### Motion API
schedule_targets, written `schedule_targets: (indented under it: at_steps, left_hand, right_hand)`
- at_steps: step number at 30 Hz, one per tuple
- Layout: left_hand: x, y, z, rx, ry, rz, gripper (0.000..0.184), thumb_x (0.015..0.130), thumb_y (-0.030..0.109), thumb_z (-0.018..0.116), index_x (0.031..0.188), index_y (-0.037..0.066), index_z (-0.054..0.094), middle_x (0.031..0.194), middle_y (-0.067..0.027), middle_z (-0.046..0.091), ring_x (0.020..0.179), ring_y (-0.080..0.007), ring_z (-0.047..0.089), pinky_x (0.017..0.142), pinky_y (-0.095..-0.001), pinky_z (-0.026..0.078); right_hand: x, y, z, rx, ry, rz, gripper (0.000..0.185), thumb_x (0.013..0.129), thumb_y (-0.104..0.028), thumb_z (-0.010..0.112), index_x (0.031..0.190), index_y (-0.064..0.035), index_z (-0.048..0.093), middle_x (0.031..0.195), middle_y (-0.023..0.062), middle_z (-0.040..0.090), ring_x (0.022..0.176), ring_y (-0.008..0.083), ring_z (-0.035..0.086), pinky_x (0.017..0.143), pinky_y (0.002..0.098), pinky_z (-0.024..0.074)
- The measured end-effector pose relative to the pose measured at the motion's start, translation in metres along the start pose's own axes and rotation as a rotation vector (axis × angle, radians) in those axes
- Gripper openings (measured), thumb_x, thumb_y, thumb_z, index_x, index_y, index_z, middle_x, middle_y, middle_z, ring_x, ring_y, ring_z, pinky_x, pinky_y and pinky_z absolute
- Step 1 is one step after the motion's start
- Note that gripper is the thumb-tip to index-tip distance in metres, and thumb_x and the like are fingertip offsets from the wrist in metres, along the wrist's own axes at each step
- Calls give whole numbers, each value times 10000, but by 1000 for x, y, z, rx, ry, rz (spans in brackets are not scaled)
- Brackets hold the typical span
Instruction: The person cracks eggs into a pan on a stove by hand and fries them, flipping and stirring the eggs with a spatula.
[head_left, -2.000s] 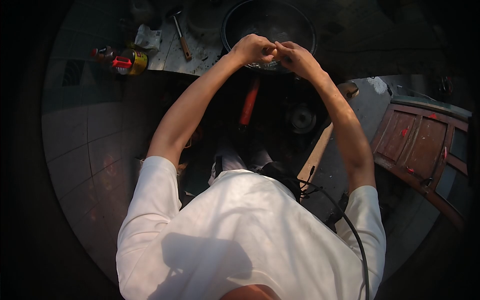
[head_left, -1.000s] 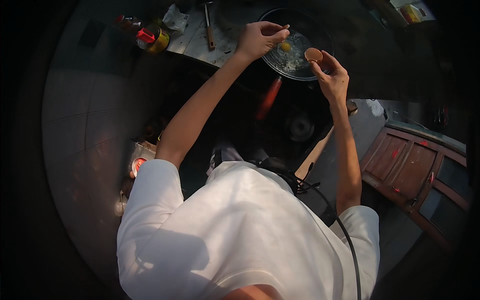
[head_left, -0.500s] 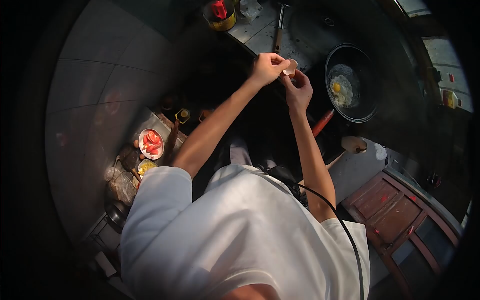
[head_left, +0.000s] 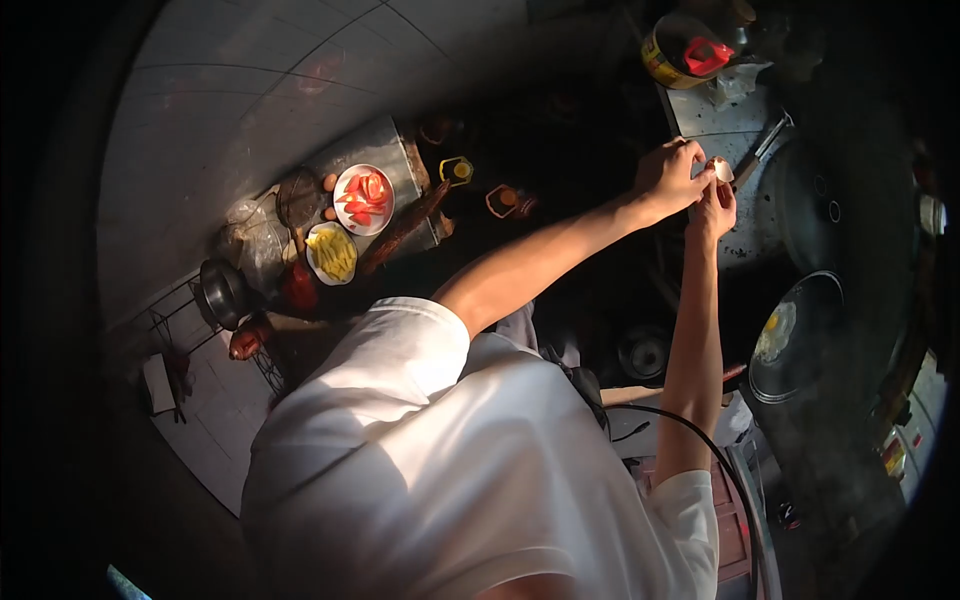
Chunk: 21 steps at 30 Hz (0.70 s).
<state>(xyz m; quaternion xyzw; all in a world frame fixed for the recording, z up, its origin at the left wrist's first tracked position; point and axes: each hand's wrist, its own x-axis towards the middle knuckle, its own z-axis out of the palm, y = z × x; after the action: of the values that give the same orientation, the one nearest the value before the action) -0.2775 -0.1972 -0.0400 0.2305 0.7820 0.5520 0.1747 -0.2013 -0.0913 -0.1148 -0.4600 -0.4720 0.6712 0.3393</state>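
My left hand [head_left: 668, 182] and my right hand [head_left: 713, 208] are together at the upper right, beside the counter edge. Between their fingertips is a broken eggshell [head_left: 720, 170], its pale inside showing. Both hands have closed fingers at the shell. Below and to the right of them, a dark pan [head_left: 790, 375] holds a cracked egg [head_left: 776, 333] with a yellow yolk and whitish egg white. The pan's red handle [head_left: 735, 372] points left, toward my right forearm.
On a side surface at the left are a plate of cut tomatoes [head_left: 365, 200], a bowl of yellow pieces [head_left: 331, 253], whole eggs [head_left: 330, 182] and a dark pot [head_left: 222, 294]. A spatula [head_left: 763, 150] and a red-handled container [head_left: 672, 55] are on the counter.
The egg dropped into the pan as the shell halves came apart. Both hands then moved away from the pan with the shell and came together. The view has turned left, showing the side surface.
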Motion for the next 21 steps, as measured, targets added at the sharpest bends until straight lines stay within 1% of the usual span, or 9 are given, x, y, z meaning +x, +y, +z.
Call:
schedule_targets:
  at_steps: [4, 7, 10, 11, 13, 14, 17, 20, 21]
  left_hand:
    - [-75, -86, -69, 7, 34, -416, 251, 858, 304, 621, 823, 56, 635, 723, -38, 667, 653, -140, 642, 621, -269, 515]
    - [-148, -196, -132, 227, 324, -684, 235, 829, 293, 658, 835, 60, 628, 699, -65, 659, 633, -179, 649, 586, -296, 502]
    - [-229, -304, -220, 467, 697, -762, 200, 816, 235, 668, 860, 46, 622, 749, -96, 663, 684, -228, 654, 629, -334, 511]
    - [-253, -340, -254, 537, 813, -683, 206, 808, 227, 675, 874, 40, 623, 741, -103, 659, 680, -240, 650, 643, -338, 511]
    - [-285, -377, -315, 679, 1003, -841, 200, 777, 206, 694, 874, 47, 619, 704, -108, 636, 656, -258, 633, 625, -371, 495]
    - [-300, -389, -350, 666, 984, -1024, 207, 772, 176, 675, 920, 57, 595, 821, -116, 620, 802, -289, 616, 695, -411, 488]
    - [-331, -448, -421, 929, 951, -839, 408, 685, 76, 651, 1087, 44, 587, 989, -194, 597, 979, -352, 556, 861, -431, 449]
    - [-312, -452, -471, 842, 747, -845, 471, 704, 54, 623, 1171, 44, 561, 1161, -182, 565, 1111, -356, 503, 958, -417, 408]
    - [-311, -467, -484, 961, 646, -739, 475, 715, 43, 607, 1187, 56, 556, 1197, -177, 555, 1144, -357, 487, 979, -413, 397]
  right_hand:
    - [70, 36, -9, -231, -137, -32, 283, 818, -167, 716, 1053, -21, 654, 916, 40, 664, 765, 113, 619, 537, 227, 459]
    - [99, 33, 0, -275, -137, 17, 333, 807, -222, 732, 1075, -38, 659, 975, 27, 664, 808, 166, 611, 626, 290, 480]
    - [128, 32, 14, -328, 48, 115, 390, 757, -159, 774, 1040, 70, 632, 1011, 125, 656, 823, 245, 649, 668, 318, 552]
    - [144, 37, 6, -316, -16, 107, 400, 784, -70, 715, 1081, 137, 543, 1086, 220, 594, 839, 342, 629, 711, 419, 547]
    - [126, 27, 23, -455, 64, 60, 346, 801, -90, 709, 989, 156, 553, 983, 220, 624, 832, 341, 647, 757, 437, 570]
    - [129, 33, 23, -400, 87, 64, 401, 798, -84, 709, 1036, 158, 497, 1030, 252, 582, 873, 381, 624, 785, 472, 555]
    - [169, 44, -15, 131, 125, 109, 592, 787, -68, 712, 1176, 166, 330, 1170, 348, 458, 996, 499, 554, 870, 578, 511]
    - [61, 14, 52, -429, 149, -60, 451, 942, -78, 404, 1319, 106, 238, 1342, 353, 284, 1182, 506, 407, 977, 647, 374]
    - [85, 24, 20, -485, 80, -106, 460, 899, -84, 550, 1247, 121, 328, 1176, 339, 472, 1066, 464, 526, 929, 572, 460]
